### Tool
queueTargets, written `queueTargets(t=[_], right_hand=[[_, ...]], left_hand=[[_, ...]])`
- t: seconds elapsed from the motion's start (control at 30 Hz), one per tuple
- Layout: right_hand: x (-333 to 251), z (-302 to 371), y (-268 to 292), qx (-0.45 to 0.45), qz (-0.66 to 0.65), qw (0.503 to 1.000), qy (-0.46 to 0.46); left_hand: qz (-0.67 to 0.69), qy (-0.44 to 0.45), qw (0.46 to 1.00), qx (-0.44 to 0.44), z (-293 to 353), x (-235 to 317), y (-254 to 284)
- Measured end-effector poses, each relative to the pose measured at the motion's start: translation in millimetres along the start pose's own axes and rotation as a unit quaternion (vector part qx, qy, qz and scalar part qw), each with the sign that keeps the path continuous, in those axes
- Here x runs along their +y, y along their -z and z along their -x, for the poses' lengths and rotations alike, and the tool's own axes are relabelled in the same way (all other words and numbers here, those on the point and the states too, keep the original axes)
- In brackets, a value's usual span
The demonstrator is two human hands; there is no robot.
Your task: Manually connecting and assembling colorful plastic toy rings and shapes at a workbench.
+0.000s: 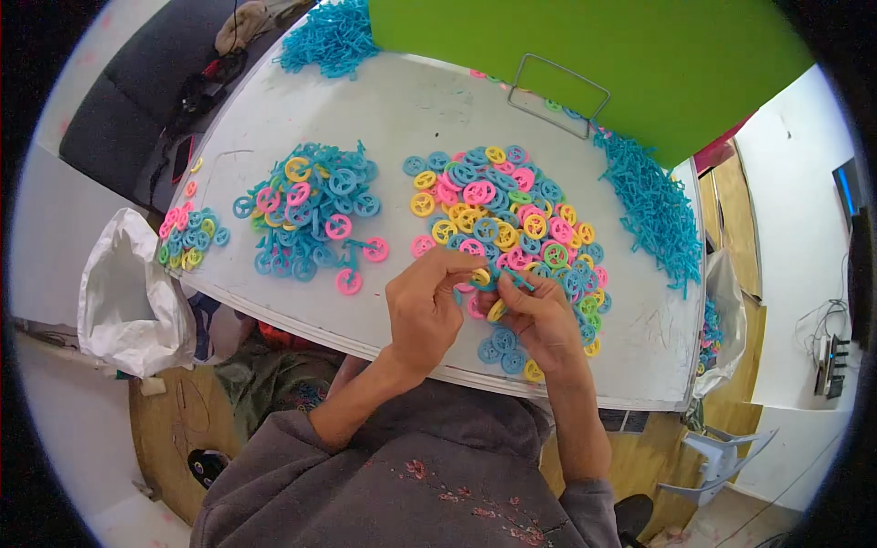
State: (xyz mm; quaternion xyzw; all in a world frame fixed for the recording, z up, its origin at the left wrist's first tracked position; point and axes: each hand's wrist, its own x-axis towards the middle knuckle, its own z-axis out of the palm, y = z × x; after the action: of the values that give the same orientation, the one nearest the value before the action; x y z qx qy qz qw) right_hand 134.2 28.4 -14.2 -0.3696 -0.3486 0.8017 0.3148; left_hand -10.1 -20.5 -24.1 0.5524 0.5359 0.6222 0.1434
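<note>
Over the near edge of a pile of small plastic wheels (512,196), my two hands meet. My left hand (425,306) pinches a small yellow wheel (480,276) between thumb and fingers. Closed as well, my right hand (546,324) grips a blue axle piece (517,279), and another yellow wheel (496,311) sits at its fingertips. Whether the axle joins the wheels is hidden by the fingers. The pile mixes blue, pink, yellow and green spoked wheels. Left of it lies a heap of wheels joined with blue axle pieces (311,210).
Loose blue axle pieces heap at the table's right (649,205) and far left (329,38). A green panel (594,55) stands at the back, a wire frame (559,94) before it. White sacks (137,292) hang beside both table ends. More wheels (194,233) lie near the left edge.
</note>
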Motion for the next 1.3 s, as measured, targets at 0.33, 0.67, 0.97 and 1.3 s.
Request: queueTargets(t=[0.33, 0.67, 0.97, 1.3], right_hand=[[3.2, 6.0, -13.5, 0.158, 0.287, 0.936, 0.131], [8.0, 10.3, -15.6, 0.190, 0.477, 0.814, 0.273], [1.6, 18.4, -12.9, 0.153, 0.455, 0.825, 0.297], [-96.3, -62.4, 109.8, 0.296, 0.583, 0.622, 0.431]], left_hand=[[0.008, 0.039, 0.999, 0.007, 1.9, -1.6, -3.1], [0.133, 0.174, 0.974, -0.066, 4.5, -9.4, 7.9], [0.059, 0.160, 0.979, -0.107, 4.7, 2.6, 17.4], [-0.218, 0.073, 0.964, 0.137, -81.0, -31.0, 163.1]])
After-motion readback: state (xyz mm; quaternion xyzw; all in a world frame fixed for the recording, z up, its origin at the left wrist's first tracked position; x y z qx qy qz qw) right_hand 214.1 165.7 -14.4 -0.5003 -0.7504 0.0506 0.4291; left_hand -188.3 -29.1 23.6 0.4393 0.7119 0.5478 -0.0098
